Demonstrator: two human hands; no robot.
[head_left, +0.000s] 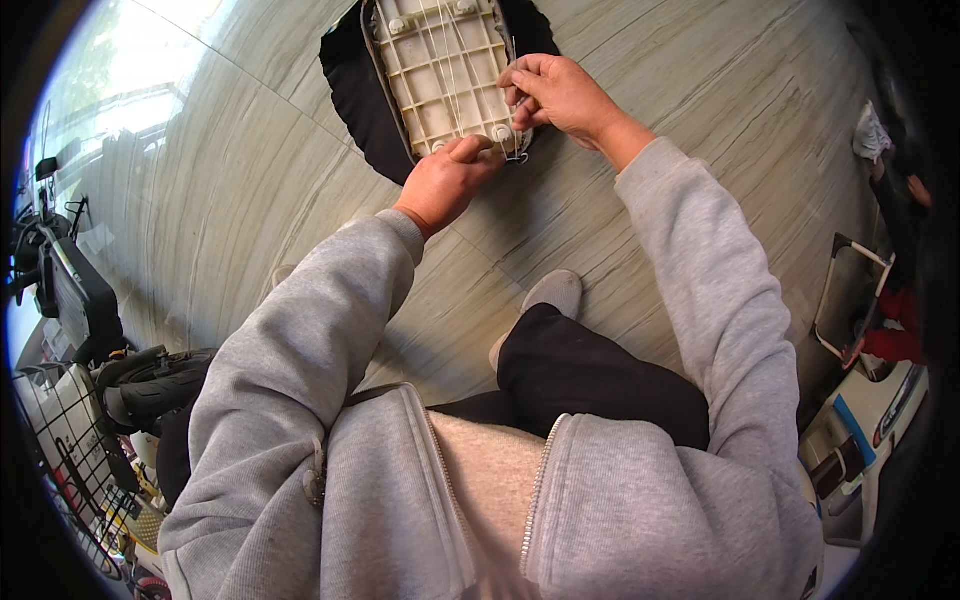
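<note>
A ribbed cream panel (pixel 412 88) points lengthwise away, left hand (pixel 445 187) clamped on its near edge, right hand (pixel 562 98) curled at its right edge, grip unclear

Bare hands: two were counted, a left hand (pixel 445 187) and a right hand (pixel 560 95).
Off-white gridded plastic base with black fabric edging (pixel 415 100): one was seen.
Round white plastic feet (pixel 501 132) on it: four showed.
Thin white cords (pixel 440 60): several ran across, too fine to count.
Heather-grey knit sleeves (pixel 300 330): two.
Silver-toothed zip edges (pixel 538 490): two showed.
</note>
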